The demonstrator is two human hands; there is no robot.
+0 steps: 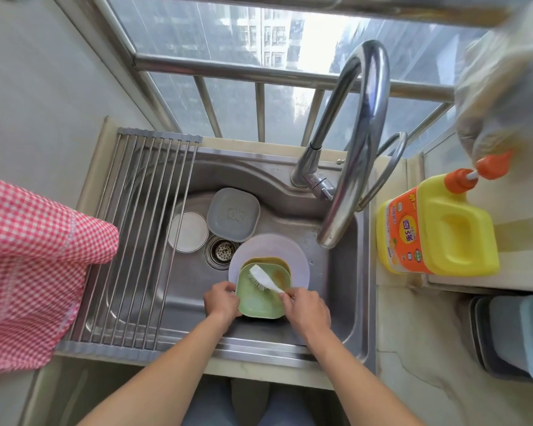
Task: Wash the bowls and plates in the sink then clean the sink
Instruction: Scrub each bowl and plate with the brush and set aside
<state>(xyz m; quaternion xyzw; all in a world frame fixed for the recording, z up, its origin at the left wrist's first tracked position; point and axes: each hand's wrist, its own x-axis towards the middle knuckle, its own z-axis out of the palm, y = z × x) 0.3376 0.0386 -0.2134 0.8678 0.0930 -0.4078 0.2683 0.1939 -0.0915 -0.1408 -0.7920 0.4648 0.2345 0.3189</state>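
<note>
My left hand grips the left edge of a green square plate over the steel sink. My right hand pinches the handle of a white dish brush, whose bristles lie on the green plate. Under it sit a yellow square plate and a round pale lilac plate. A grey square plate and a small round white plate lie at the back of the sink, by the drain.
A roll-up drying rack covers the sink's left part, with a red checked cloth at its left. The curved tap arches over the basin. A yellow detergent bottle stands on the right counter, stacked grey-blue trays lower right.
</note>
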